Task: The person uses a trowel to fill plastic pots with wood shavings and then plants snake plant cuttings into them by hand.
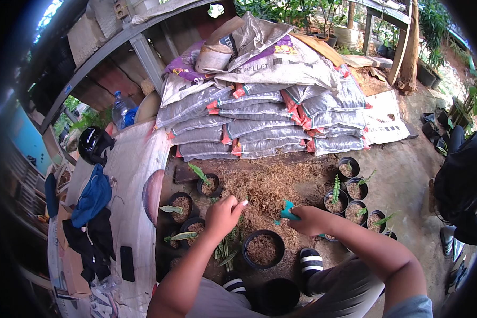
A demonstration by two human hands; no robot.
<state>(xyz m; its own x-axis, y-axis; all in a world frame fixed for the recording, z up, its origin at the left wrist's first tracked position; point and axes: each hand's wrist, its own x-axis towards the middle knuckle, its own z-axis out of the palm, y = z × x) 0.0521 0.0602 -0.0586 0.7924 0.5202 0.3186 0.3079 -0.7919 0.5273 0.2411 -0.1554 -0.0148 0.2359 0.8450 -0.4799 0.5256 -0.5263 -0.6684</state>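
Note:
My right hand (308, 220) grips a teal plastic hand trowel (289, 211) at the near edge of a heap of brown, fibrous potting mix (268, 187). My left hand (224, 214) hangs to the left of the heap with its fingers curled; whether anything sits inside them is hidden. Between my feet and the heap stands a round black plastic pot (281, 254), filled with the same brown mix and showing no plant. Loose green cuttings (224, 252) lie on the ground left of that pot, partly behind my left forearm.
Small potted ferns (336, 190) cluster at right; potted snake plant leaves (179, 208) stand at left. Stacked filled sacks (262, 123) block the far side. A wooden platform (137, 190) holds a helmet (93, 145), clothes and a phone (127, 263). A dark pot (280, 294) sits between my legs.

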